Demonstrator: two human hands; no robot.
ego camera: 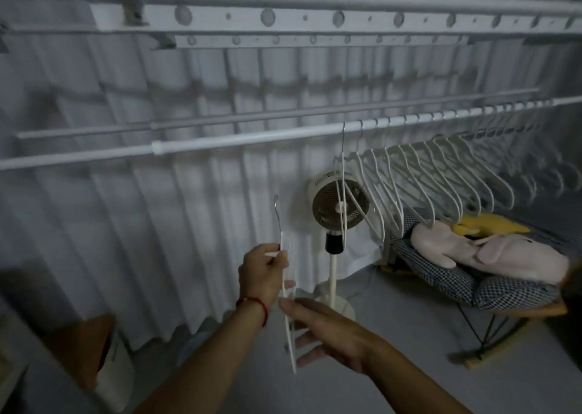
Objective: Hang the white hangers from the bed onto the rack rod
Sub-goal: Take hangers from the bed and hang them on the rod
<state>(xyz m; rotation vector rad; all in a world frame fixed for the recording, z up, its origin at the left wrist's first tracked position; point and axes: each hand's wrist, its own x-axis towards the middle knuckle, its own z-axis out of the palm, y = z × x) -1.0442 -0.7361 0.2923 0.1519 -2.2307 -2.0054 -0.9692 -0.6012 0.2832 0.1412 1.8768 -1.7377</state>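
My left hand (263, 275) grips a white hanger (289, 328) near its neck, seen edge-on, with its metal hook (276, 207) pointing up below the rack rod (220, 141). My right hand (321, 328) is beside the hanger's lower part with fingers extended, touching it. The white rod runs from lower left to upper right. Several white hangers (425, 174) hang in a row on its right half. The leftmost hung hanger (343, 187) dangles in front of a fan. The bed is out of view.
A white pedestal fan (340, 205) stands on the floor behind the hangers. A checkered rocking chair (472, 281) with pink and yellow soft toys sits at the right. White curtains cover the wall. A second rod (252, 118) and overhead rack bars run above. A wooden piece (91, 341) stands low left.
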